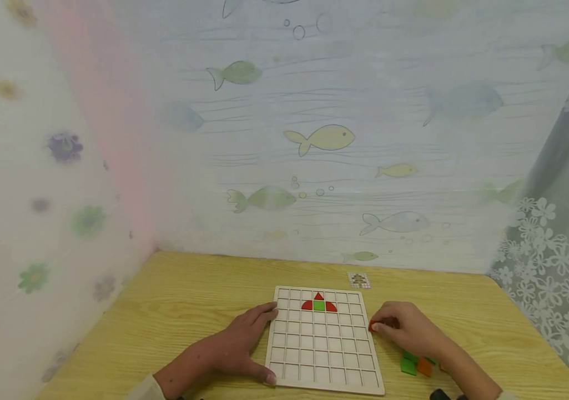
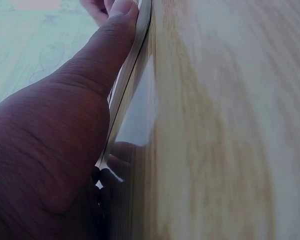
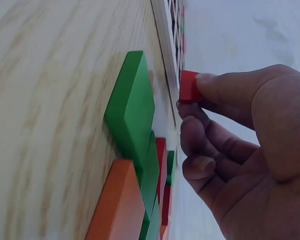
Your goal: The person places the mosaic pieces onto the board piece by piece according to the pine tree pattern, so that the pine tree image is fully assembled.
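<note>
A pale wooden grid board (image 1: 291, 339) lies on the table, with a red triangle (image 1: 318, 296), a green square (image 1: 319, 305) and two red curved-edge pieces (image 1: 307, 305) in its far rows. Along the board's left edge rests my left hand (image 1: 236, 344), fingers extended and thumb at the near corner. My right hand (image 1: 409, 328) pinches a small red piece (image 3: 189, 86) between thumb and fingertips, just beside the board's right edge. Below that hand are loose green pieces (image 1: 407, 365) and an orange piece (image 1: 424, 366), partly hidden by the forearm.
Behind the board lies a small pattern card (image 1: 358, 280) on the wood-grain table (image 1: 189, 300). A fish-patterned curtain (image 1: 314, 166) hangs at the table's far side. In the right wrist view, the loose pieces overlap in a heap, with red ones (image 3: 161, 150) among them.
</note>
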Demonstrator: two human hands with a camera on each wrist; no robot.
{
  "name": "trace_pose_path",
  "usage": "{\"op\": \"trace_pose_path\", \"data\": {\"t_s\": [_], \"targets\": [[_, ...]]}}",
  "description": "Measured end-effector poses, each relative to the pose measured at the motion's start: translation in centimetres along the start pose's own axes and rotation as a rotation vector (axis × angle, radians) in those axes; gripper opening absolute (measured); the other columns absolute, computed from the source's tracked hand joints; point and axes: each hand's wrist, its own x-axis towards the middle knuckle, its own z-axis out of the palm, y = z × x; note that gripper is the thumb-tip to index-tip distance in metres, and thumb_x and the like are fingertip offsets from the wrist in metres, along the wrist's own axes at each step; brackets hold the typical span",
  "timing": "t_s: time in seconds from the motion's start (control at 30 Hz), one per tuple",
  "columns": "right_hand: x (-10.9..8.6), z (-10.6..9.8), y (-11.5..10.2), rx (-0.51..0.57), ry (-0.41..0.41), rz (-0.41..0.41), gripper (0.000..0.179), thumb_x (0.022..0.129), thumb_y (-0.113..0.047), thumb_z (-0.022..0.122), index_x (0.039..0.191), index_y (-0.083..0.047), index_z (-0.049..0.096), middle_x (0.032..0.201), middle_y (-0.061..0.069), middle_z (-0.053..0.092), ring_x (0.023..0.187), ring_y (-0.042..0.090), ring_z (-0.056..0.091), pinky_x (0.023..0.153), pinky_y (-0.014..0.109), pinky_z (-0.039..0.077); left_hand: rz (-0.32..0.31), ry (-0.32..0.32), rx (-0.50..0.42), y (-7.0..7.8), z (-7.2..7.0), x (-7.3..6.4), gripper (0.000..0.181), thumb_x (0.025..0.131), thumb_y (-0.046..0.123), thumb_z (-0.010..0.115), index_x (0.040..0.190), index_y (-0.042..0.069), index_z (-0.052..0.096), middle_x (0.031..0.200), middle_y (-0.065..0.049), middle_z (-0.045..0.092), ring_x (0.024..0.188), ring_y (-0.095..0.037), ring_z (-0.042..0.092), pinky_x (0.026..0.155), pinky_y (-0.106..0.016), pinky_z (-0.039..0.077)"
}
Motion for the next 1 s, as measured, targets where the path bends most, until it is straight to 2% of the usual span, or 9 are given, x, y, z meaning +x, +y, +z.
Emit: {"op": "trace_pose_path", "data": {"t_s": [0.27, 0.6, 1.0], "targets": [[1.2, 0.6, -0.9, 0.024, 0.012, 0.068, 0.004, 0.103, -0.023, 0.073, 0.102, -0.019, 0.074, 0.092, -0.011, 0.07, 0.079, 0.004, 0.061, 0.069, 0.025, 0.053, -0.009, -0.011, -0.006, 0.0, -0.1, 0.1, 0.129, 0.077, 0.085, 0.073, 0.171, 0.015, 0.018, 0.177, -0.003, 0.012, 0.161, -0.028, 0.02, 0.124, -0.058, 0.031], [2.7, 1.4, -1.3, -0.001, 0.054, -0.028, 0.01, 0.101, -0.013, 0.074, 0.097, -0.022, 0.076, 0.091, -0.009, 0.065, 0.077, 0.006, 0.057, 0.066, 0.026, 0.051, -0.005, -0.011, -0.025, -0.2, -0.1, 0.1, 0.128, 0.078, 0.082, 0.075, 0.17, 0.013, 0.019, 0.177, -0.004, 0.012, 0.16, -0.029, 0.021, 0.123, -0.06, 0.031], [4.8, 2.7, -1.5, 0.058, 0.013, 0.025, 0.008, 0.102, -0.013, 0.073, 0.098, -0.02, 0.076, 0.09, -0.008, 0.067, 0.075, 0.008, 0.057, 0.067, 0.026, 0.052, 0.005, -0.004, -0.03, -0.4, 0.1, 0.2, 0.129, 0.077, 0.083, 0.075, 0.17, 0.014, 0.019, 0.177, -0.004, 0.012, 0.16, -0.029, 0.021, 0.123, -0.06, 0.03]]}}
